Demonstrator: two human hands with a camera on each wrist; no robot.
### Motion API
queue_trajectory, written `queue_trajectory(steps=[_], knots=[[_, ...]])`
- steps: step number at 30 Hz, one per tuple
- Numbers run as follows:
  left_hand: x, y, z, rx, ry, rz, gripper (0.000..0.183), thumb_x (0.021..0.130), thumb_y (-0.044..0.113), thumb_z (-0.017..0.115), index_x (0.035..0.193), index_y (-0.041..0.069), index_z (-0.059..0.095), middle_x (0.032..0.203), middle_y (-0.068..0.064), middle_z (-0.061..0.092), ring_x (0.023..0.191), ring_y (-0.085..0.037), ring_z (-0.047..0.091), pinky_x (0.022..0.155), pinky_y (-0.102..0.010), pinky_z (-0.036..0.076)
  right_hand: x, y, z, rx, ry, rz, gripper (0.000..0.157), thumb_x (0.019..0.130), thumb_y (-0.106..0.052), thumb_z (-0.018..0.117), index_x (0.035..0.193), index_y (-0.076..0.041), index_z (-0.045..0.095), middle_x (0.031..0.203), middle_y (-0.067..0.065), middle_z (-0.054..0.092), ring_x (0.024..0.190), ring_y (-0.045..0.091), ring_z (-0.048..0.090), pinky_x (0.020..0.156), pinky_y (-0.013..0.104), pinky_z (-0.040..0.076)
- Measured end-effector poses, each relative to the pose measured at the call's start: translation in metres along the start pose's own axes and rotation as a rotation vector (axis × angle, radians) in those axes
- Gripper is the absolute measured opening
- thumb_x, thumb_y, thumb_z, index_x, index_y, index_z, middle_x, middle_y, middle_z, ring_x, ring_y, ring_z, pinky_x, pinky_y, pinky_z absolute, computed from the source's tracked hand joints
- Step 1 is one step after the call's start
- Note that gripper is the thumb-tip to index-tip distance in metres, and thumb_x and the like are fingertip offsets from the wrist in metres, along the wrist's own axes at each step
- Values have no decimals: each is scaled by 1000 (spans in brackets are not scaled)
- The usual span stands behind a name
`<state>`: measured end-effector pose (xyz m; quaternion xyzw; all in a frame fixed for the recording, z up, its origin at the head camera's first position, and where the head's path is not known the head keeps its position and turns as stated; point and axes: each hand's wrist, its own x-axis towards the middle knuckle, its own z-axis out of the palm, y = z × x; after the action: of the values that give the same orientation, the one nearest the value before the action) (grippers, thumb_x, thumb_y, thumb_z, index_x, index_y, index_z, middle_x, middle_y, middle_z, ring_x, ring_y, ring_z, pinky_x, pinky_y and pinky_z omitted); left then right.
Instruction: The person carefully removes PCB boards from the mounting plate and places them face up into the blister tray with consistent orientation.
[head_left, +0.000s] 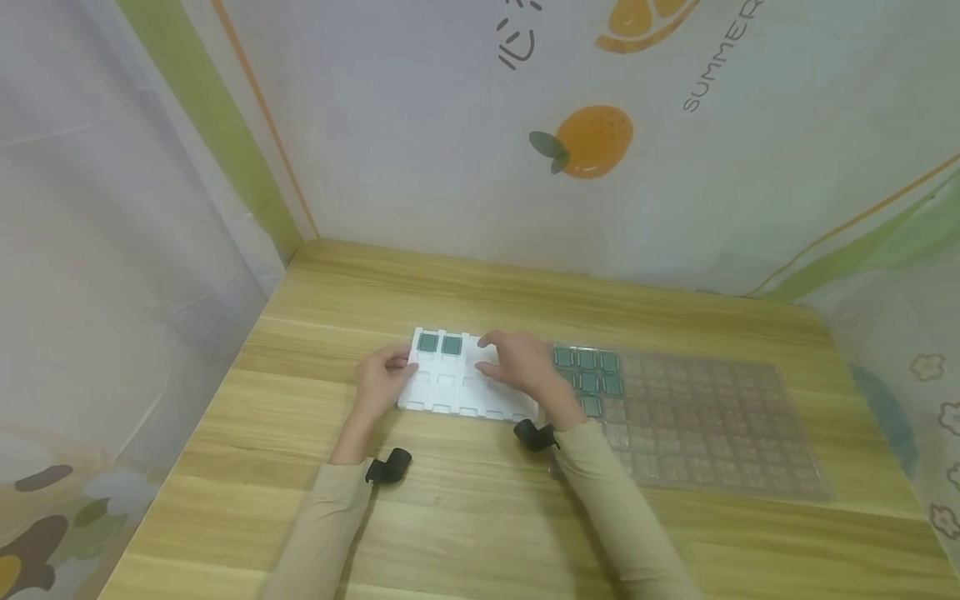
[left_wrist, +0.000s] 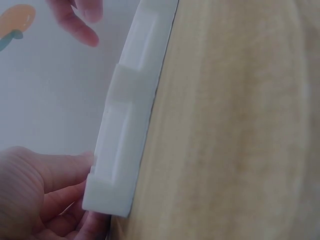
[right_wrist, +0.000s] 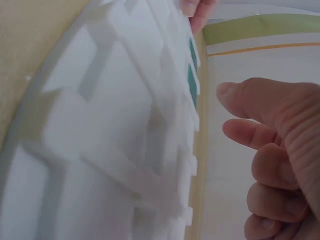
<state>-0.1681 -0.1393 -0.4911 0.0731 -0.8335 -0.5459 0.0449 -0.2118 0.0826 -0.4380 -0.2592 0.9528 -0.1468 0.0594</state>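
Note:
A white plastic tray (head_left: pixel 438 392) with square pockets lies on the table, two green square chips (head_left: pixel 452 345) sitting in its far-left pockets. My left hand (head_left: pixel 378 384) grips the tray's left edge, thumb on top and fingers curled at the side; the left wrist view shows the thumb at the tray's corner (left_wrist: pixel 107 197). Over the right part of the tray hovers my right hand (head_left: pixel 522 364), thumb and index finger apart. In the right wrist view nothing shows between those fingertips, and the other fingers of this hand (right_wrist: pixel 280 165) are loosely bent.
To the right lies a large clear compartment tray (head_left: pixel 705 425), with several green chips (head_left: pixel 588 383) in its left columns. Black wrist cameras (head_left: pixel 389 467) are strapped to both sleeves. A printed curtain (head_left: pixel 450 167) hangs behind the wooden table (head_left: pixel 450 517).

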Motion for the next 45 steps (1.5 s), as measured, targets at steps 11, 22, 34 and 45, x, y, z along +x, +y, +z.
queue_trajectory(steps=[11, 22, 34, 45], knots=[[0, 2, -1, -4, -5, 9, 29, 82, -4, 65, 111, -10, 62, 101, -25, 63, 92, -33, 62, 82, -38, 55, 13, -7, 9, -5, 39, -32, 31, 87, -29, 66, 111, -9, 65, 62, -2, 54, 54, 10, 38, 47, 21, 31], [1, 3, -1, 2, -8, 10, 29, 83, -3, 65, 111, -10, 62, 101, -25, 63, 92, -33, 62, 82, -38, 55, 26, -17, 11, -26, 38, -11, 30, 87, -30, 66, 111, -11, 66, 84, 4, 69, 60, 13, 49, 49, 21, 38], [1, 4, -2, 1, -8, 9, 29, 83, -3, 65, 111, -10, 62, 100, -25, 63, 91, -33, 62, 82, -38, 55, 36, -20, 18, -42, 19, 29, 33, 86, -30, 67, 112, -11, 66, 89, 5, 70, 67, 16, 57, 54, 24, 46], [-1, 3, -2, -3, -12, -7, 30, 82, -3, 66, 111, -9, 62, 101, -25, 63, 93, -33, 62, 82, -38, 55, 43, -19, 26, -36, -12, 59, 35, 86, -30, 67, 115, -11, 65, 96, 6, 70, 73, 17, 59, 60, 27, 50]])
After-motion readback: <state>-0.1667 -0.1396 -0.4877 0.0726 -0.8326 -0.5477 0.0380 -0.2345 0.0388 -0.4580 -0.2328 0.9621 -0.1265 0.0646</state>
